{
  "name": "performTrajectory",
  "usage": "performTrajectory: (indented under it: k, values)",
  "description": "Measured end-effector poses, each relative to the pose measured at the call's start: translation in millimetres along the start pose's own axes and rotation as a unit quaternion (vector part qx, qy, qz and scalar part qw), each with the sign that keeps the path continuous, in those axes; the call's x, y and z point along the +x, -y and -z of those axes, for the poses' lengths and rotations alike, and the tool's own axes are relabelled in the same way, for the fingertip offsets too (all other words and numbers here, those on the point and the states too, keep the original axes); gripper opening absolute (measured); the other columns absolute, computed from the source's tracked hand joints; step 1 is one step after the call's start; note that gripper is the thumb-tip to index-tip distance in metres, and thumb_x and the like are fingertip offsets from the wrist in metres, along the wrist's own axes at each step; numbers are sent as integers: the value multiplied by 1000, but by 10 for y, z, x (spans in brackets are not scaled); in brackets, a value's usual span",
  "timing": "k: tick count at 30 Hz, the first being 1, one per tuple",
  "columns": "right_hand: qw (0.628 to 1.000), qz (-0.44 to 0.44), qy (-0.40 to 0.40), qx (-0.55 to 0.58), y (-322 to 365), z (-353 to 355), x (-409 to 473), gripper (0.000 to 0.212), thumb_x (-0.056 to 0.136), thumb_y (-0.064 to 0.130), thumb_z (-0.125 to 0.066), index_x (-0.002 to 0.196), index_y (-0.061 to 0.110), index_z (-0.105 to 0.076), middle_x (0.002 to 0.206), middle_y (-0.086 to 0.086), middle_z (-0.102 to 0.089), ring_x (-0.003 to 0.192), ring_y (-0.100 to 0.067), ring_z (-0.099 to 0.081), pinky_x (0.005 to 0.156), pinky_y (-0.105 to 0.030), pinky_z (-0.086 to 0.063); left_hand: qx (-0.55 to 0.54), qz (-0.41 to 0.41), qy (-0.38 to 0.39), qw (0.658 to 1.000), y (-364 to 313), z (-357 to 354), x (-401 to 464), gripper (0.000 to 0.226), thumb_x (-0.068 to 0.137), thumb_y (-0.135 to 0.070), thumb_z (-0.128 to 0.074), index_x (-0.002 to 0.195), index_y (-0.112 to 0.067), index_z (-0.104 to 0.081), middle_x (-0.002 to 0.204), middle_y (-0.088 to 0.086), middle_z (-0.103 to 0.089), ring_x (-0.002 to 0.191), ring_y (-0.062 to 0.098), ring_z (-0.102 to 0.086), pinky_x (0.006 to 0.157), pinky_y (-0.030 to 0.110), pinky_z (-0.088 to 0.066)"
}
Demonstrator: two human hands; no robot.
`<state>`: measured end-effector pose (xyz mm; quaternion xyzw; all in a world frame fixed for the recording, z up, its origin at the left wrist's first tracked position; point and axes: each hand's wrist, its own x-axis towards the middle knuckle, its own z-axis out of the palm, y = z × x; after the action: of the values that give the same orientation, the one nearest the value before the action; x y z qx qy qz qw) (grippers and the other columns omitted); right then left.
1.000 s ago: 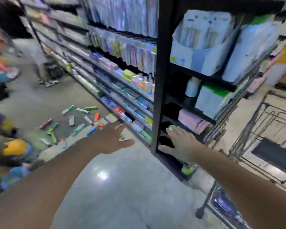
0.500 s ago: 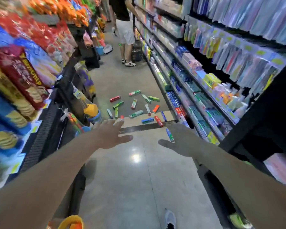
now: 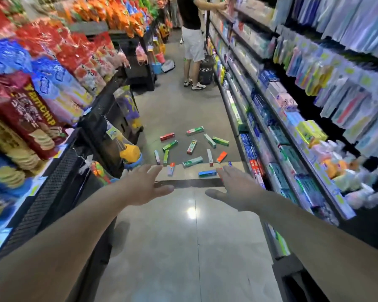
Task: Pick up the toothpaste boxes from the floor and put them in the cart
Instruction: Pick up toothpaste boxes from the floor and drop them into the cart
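**Head view: both hands reaching down an aisle toward scattered boxes**

Head view is showing two bare forearms stretching forward over a glossy tiled floor (image 3: 183, 247). Left hand (image 3: 143, 186) is hovering palm down, fingers spread and holding nothing. Right hand (image 3: 236, 189) is doing the same just across from it, fingers splayed and empty, thumb pointing inward. A bright ceiling light is reflecting off the tile between the two wrists.

Beyond the fingertips, a dark strip (image 3: 188, 183) is crossing the floor. Past it, toothpaste boxes (image 3: 192, 147) are lying scattered flat on the floor in the middle of the aisle: green, red, blue and orange ones, pointing in all directions, some near each other, none stacked. A blue box (image 3: 207, 173) is lying nearest, just ahead of the right hand.

Snack bags (image 3: 37, 88) are filling the left shelves, and toiletries are lining the right shelves (image 3: 292, 131). Farther down, a person (image 3: 192, 40) in white shorts is standing by the right shelves, reaching toward them, with a dark basket (image 3: 206, 70) beside their feet.
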<state>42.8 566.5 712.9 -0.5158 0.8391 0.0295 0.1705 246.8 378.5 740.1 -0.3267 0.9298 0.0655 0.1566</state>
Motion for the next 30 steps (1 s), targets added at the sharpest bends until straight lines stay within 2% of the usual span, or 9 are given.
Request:
performTrajectory:
  k: [4,9,12,15,18,22,27,30]
  values:
    - [1000,10,13,5,-123,73,510,96,85,81,-27,157,21,-9,165,-5,-7,151,-23,-5,120,-46,-13,-37,21,8,999,166,26,471,94,77,-86,-31,154,-34,-20,160,-5,-23,147,25,-22,115,62,-15]
    - [999,18,28,16,-159,152,1175,94,86,80,-29,158,22,-10,165,-4,-7,151,-22,-4,120,-45,-12,-31,14,21,999,370,107,1073,93,79,-84,-31,155,-31,-19,159,-1,-25,146,26,-22,114,58,-15]
    - [999,15,19,27,-166,278,1742,97,83,82,-29,157,22,-14,164,-2,-11,151,-21,-7,120,-45,-15,-33,13,24,999,604,213,1606,92,81,-82,-31,155,-30,-15,159,1,-23,147,27,-20,114,58,-14]
    - [999,8,24,22,-134,518,2261,93,87,78,-31,157,20,-11,164,-1,-9,151,-20,-5,119,-43,-12,-30,-1,18,999,864,390,2199,90,82,-82,-33,155,-30,-16,158,3,-26,147,26,-20,113,58,-17]
    - [1000,-4,12,11,-78,763,2743,87,88,76,-34,154,21,-19,162,-4,-16,149,-21,-11,118,-42,-15,-25,-15,32,999,1097,618,2743,92,82,-83,-32,155,-32,-13,161,2,-20,149,24,-14,114,57,-14]
    - [1000,-19,14,6,-78,1022,3356,88,88,76,-31,155,21,-15,162,-4,-16,149,-22,-11,117,-43,-15,-2,-33,12,999,1328,912,3434,92,79,-85,-34,153,-32,-19,156,3,-30,144,26,-26,113,59,-21]
    - [999,-33,33,-1,-178,1270,4010,92,88,76,-30,157,19,-10,164,-5,-10,151,-22,-6,120,-43,-13,-11,-38,45,998,1476,1147,4093,93,80,-84,-33,156,-35,-10,161,3,-22,148,24,-18,115,56,-12]
    - [998,-33,43,15,-329,1318,4394,95,87,78,-29,158,19,-5,165,-5,-4,152,-22,-1,122,-44,-10,-15,-54,51,997,1485,1213,4548,90,83,-81,-33,155,-33,-11,161,4,-20,149,24,-16,115,56,-12]
